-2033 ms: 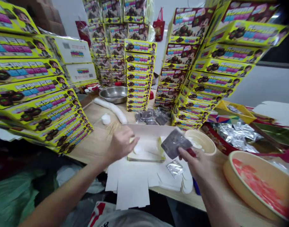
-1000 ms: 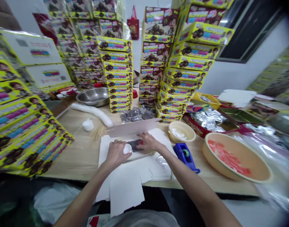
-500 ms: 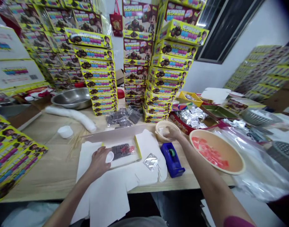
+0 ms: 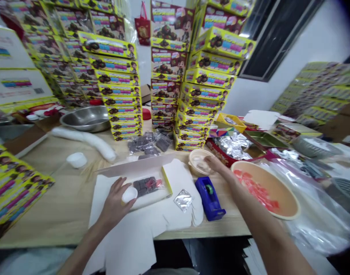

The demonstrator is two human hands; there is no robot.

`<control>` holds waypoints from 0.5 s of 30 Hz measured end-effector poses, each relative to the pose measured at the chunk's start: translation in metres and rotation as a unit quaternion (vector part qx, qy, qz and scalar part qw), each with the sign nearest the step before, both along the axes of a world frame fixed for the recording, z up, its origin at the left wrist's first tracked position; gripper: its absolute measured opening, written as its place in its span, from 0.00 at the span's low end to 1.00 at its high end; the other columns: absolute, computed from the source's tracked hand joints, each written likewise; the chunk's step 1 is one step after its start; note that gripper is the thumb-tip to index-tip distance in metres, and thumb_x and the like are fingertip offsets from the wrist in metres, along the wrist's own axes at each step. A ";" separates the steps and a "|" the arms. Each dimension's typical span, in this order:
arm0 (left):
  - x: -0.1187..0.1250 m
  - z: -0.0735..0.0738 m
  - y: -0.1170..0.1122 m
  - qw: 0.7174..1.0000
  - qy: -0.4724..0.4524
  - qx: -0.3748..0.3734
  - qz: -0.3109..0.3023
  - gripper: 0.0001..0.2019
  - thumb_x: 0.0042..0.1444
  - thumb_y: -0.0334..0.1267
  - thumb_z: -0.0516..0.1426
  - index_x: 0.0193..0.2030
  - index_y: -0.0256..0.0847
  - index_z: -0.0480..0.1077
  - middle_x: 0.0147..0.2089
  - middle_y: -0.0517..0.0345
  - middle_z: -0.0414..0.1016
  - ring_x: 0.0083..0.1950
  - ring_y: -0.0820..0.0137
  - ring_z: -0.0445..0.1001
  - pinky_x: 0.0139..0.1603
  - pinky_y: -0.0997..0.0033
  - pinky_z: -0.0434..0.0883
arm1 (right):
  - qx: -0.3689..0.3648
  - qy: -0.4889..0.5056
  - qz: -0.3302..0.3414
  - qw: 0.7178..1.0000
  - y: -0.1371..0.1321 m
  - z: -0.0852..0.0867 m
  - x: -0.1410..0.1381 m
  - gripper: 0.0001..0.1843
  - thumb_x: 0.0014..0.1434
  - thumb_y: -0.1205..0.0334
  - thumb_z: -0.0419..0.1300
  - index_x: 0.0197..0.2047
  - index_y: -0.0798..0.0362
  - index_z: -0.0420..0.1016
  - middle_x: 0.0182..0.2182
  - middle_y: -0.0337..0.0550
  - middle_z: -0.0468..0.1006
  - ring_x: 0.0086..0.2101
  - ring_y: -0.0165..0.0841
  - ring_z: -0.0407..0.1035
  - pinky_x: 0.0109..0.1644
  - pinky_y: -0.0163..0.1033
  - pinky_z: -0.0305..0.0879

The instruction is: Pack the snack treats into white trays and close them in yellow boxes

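Observation:
My left hand [image 4: 117, 196] is closed round a small white cup [image 4: 129, 194], held over the left end of an unfolded white carton [image 4: 167, 193]. Inside the carton lies a clear-wrapped pack of dark blocks [image 4: 144, 186] with red pieces at its right end. My right hand [image 4: 213, 164] has its fingertips bunched at the right side of a cream bowl [image 4: 195, 168] holding pale contents; whatever they pinch is too small to make out. A silver foil sachet [image 4: 183, 200] rests on the carton flap. Just below the bowl stands a blue tape dispenser [image 4: 209, 198].
A large cream basin [image 4: 289, 202] of red pieces stands right of my forearm. Tall stacks of yellow boxes [image 4: 122, 89] line the back. At left are a nested sleeve of white cups [image 4: 86, 139], a loose white cup [image 4: 76, 160] and a steel bowl [image 4: 87, 122].
My right hand has drawn slightly back toward the bowl's right rim, showing more of the contents. The cup in my left hand has moved a little left and down, its opening turned more upward.

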State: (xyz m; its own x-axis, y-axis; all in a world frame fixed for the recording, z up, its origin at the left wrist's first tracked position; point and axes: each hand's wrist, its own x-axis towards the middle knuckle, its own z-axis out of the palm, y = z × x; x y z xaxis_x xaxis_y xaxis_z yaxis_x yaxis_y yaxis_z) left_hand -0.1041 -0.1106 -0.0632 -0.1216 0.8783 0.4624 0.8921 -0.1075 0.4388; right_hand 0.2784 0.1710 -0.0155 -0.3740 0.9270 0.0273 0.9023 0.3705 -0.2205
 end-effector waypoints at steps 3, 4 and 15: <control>0.004 0.003 -0.008 0.999 -0.003 0.011 0.035 0.22 0.52 0.43 0.57 0.53 0.37 0.62 0.63 0.41 0.55 0.66 0.53 0.52 0.64 0.50 0.58 | 0.047 -0.016 -0.027 0.998 -0.009 0.003 0.004 0.12 0.58 0.64 0.51 0.36 0.58 0.76 0.34 0.54 0.78 0.37 0.39 0.71 0.38 0.36 0.61; 0.005 0.003 -0.010 0.999 -0.015 0.002 0.044 0.23 0.51 0.43 0.57 0.53 0.37 0.62 0.63 0.40 0.54 0.66 0.53 0.53 0.64 0.50 0.58 | 0.059 -0.028 -0.040 0.997 -0.012 0.002 0.005 0.12 0.57 0.63 0.53 0.37 0.58 0.76 0.34 0.56 0.78 0.38 0.41 0.71 0.38 0.38 0.61; 0.008 -0.016 -0.032 0.988 -0.104 -0.083 0.077 0.26 0.51 0.47 0.56 0.57 0.43 0.58 0.63 0.46 0.57 0.63 0.54 0.60 0.62 0.51 0.63 | 0.089 0.213 0.020 0.973 -0.082 0.019 -0.045 0.13 0.62 0.61 0.44 0.30 0.53 0.65 0.25 0.45 0.71 0.27 0.36 0.65 0.31 0.38 0.57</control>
State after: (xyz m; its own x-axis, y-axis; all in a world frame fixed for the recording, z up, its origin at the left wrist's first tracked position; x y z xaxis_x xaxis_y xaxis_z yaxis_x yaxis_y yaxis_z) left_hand -0.0961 -0.1430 -0.0787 -0.3377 0.9032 0.2651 0.7804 0.1112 0.6154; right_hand 0.2333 0.0888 0.0030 -0.3289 0.8788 0.3457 0.7275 0.4692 -0.5006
